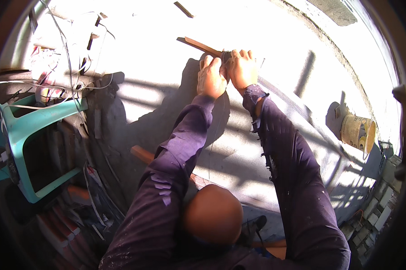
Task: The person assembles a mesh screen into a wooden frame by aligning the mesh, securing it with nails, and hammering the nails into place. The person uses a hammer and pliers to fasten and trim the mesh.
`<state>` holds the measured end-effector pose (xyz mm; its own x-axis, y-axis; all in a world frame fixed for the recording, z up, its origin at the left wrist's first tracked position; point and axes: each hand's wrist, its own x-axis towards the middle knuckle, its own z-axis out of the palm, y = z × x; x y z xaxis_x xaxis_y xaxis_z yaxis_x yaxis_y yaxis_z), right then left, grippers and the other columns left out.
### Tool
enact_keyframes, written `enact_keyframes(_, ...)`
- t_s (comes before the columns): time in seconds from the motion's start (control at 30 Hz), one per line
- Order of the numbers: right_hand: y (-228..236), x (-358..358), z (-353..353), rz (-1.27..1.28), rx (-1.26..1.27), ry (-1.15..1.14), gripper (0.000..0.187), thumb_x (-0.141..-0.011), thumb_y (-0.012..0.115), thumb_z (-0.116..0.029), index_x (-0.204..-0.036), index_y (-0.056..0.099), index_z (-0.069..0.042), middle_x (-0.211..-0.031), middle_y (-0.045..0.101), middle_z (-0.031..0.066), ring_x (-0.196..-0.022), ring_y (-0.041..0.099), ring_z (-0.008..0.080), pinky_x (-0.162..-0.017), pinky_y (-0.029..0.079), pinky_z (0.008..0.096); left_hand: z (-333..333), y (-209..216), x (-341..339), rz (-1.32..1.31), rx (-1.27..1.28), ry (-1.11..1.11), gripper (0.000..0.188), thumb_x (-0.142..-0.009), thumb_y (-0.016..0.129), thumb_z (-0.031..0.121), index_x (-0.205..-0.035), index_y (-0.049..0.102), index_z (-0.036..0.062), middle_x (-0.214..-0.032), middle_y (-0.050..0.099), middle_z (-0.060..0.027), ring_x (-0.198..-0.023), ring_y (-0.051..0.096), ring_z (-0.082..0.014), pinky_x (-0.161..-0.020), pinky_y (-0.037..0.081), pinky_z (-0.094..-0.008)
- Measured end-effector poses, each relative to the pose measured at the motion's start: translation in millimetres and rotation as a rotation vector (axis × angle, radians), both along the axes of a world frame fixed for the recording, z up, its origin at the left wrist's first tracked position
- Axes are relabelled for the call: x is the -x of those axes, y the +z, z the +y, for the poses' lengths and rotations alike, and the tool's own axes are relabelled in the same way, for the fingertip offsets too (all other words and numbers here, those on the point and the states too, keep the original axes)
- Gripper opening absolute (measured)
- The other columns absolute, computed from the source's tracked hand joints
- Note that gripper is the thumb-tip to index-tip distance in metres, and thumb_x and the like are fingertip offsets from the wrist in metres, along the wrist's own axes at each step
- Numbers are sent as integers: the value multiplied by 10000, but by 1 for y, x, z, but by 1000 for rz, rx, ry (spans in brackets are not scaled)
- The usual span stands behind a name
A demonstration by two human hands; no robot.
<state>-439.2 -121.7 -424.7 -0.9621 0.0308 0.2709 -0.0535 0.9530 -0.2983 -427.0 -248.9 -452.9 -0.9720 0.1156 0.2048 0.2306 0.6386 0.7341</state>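
Both my arms reach forward in dark purple sleeves, the right one frayed along its inner edge. My left hand and my right hand are side by side, fingers curled down at the far end of a pale wire mesh sheet. Between and beneath the fingers is a small dark patch; what they grip is hidden. A thin reddish-brown wood strip runs from the fingers toward the upper left. The mesh stretches back beneath my right arm toward my bent knee.
At left stands a turquoise plastic stool with loose cables above it. A dirty bucket lies tilted at right. Stacked blocks sit lower right. Another wood piece pokes out beside my left arm. Strong glare washes out the far ground.
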Motion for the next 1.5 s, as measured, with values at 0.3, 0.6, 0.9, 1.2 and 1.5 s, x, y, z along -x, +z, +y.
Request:
enact_keyframes(0.3,25,16,-14,-423,277,-37,216,-870,581,-122,-965,683,44,-920,712,273,-902,704,388,-876,507,444,-4,-23,8,9,21,-53,158,-882,645,169,-946,609,29,-1083,591,-173,-1058,547,-372,-922,474,-496)
enact_keyframes(0.6,56,53,66,-214,-228,697,600,-870,736,-188,-1430,542,-93,-1353,592,98,-1215,561,271,-1014,534,380,-5,-7,6,32,-38,-39,172,-871,661,175,-821,580,32,-952,540,-167,-987,510,-377,-908,443,-472)
enact_keyframes(0.9,58,82,39,-343,-87,813,312,-868,786,-288,-949,709,4,-966,711,137,-936,679,312,-807,570,417,-1,10,-3,42,-55,65,192,-877,624,166,-761,547,34,-892,539,-160,-940,495,-379,-836,439,-486)
enact_keyframes(1.2,14,90,15,-417,101,197,230,-858,724,-208,-857,637,5,-771,698,178,-715,691,291,-670,538,416,-3,8,-2,-26,-20,14,135,-870,605,144,-790,565,42,-961,534,-138,-998,498,-369,-810,449,-500)
enact_keyframes(1.5,13,108,46,-493,310,568,189,-911,673,-173,-1005,703,-12,-888,743,134,-829,722,236,-775,580,367,-2,10,-1,-20,9,29,120,-870,598,145,-803,569,49,-984,534,-150,-1040,495,-373,-840,463,-500)
